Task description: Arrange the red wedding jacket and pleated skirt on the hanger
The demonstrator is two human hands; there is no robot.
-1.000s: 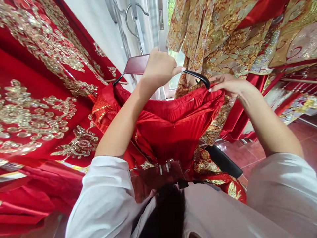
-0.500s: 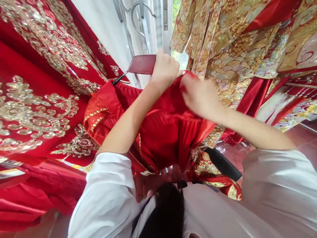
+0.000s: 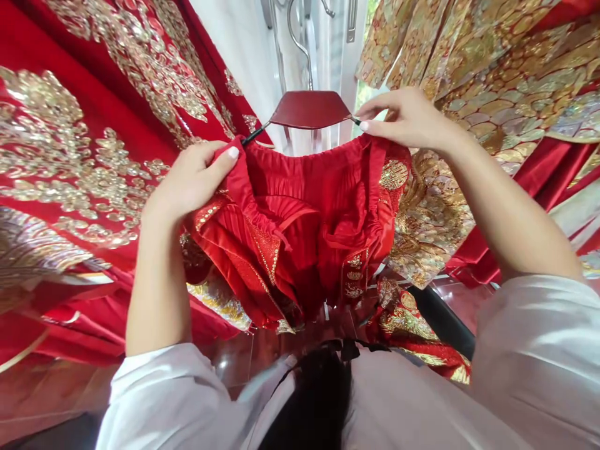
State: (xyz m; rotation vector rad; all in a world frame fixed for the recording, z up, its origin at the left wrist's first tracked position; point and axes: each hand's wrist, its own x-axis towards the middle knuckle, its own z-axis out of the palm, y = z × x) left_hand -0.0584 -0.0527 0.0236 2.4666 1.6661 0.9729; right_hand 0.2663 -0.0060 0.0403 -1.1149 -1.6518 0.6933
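Note:
A red skirt point(image 3: 300, 172) with a gathered waistband and gold trim hangs spread on a hanger point(image 3: 309, 109). The hanger has a maroon middle plate, a metal hook and thin dark side arms. At the waistband's left end, my left hand point(image 3: 182, 181) grips the cloth, its thumb on top and its fingers partly hidden. On the other side, the thumb and forefinger of my right hand point(image 3: 398, 119) pinch the hanger's black right arm, just above the waistband's right end.
Red clothing with silver beadwork point(image 3: 94, 162) hangs close on the left. Gold patterned garments point(image 3: 487, 69) hang on the right. Behind the hanger are metal rails point(image 3: 280, 56). Below right, a black padded object point(image 3: 440, 322) lies by red and gold cloth point(image 3: 403, 315).
My left hand has gone from the hanger's plate to the waistband's left end. My right hand has shifted from the cloth to the hanger's right arm. The waistband now spreads wider and straighter.

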